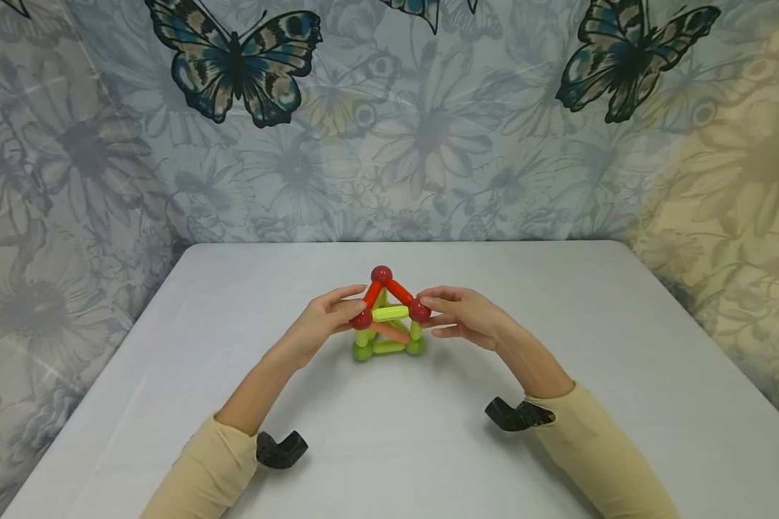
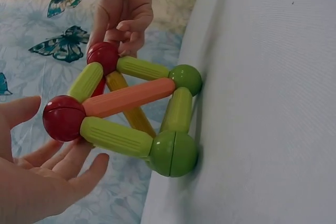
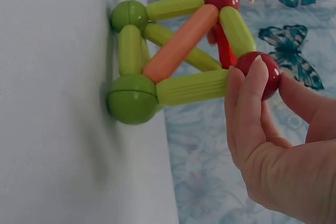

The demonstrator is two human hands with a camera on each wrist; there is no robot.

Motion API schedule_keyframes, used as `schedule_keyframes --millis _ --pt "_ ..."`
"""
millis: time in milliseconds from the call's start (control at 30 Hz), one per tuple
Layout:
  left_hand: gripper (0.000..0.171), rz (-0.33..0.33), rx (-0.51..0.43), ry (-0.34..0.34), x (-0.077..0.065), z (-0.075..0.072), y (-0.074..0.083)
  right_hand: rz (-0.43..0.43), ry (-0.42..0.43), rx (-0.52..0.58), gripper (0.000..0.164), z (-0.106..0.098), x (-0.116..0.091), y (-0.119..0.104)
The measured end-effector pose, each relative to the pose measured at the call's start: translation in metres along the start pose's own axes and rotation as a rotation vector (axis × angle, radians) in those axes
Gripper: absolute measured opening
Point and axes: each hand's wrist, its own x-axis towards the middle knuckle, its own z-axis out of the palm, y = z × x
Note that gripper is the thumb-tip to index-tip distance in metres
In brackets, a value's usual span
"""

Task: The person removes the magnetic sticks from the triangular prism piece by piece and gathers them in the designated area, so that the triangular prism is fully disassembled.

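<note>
A ball-and-stick toy structure stands on the white table (image 1: 389, 432), its green balls (image 2: 174, 153) at the bottom. Yellow-green sticks (image 1: 389, 313) join the balls, and an orange stick (image 3: 181, 44) slants across the front face. Two red sticks (image 1: 399, 292) rise to a red top ball (image 1: 381, 274). My left hand (image 1: 323, 317) is at the left red ball (image 2: 64, 118), thumb and fingers around it. On the other side, my right hand (image 1: 470, 315) pinches the right red ball (image 3: 268, 74) between thumb and fingers.
Behind the table hangs a backdrop (image 1: 428, 180) printed with flowers and butterflies. Black curved mounts (image 1: 282, 450) sit at both wrists, just above the tabletop. The table's far edge (image 1: 402, 243) lies beyond the structure.
</note>
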Motion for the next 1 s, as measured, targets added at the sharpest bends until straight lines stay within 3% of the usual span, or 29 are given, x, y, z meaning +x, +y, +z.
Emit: schedule_keyframes --millis 200,333,600,867,1000 --pt "0.061 0.092 0.017 0.054 0.001 0.004 -0.003 -0.014 0.010 0.059 0.038 0.001 0.001 0.003" --pt "0.061 0.148 0.009 0.059 0.000 0.006 -0.004 -0.066 -0.004 0.031 0.039 0.001 0.002 0.006" --pt "0.061 0.189 0.066 0.081 -0.001 0.007 -0.007 -0.145 0.007 -0.151 0.046 0.005 0.003 0.007" --pt "0.060 0.206 0.085 0.103 -0.001 0.008 -0.010 -0.247 0.133 -0.387 0.045 0.016 0.003 0.010" --pt "0.059 0.214 0.077 0.106 0.000 0.009 -0.010 -0.294 0.169 -0.418 0.040 0.018 0.004 0.012"
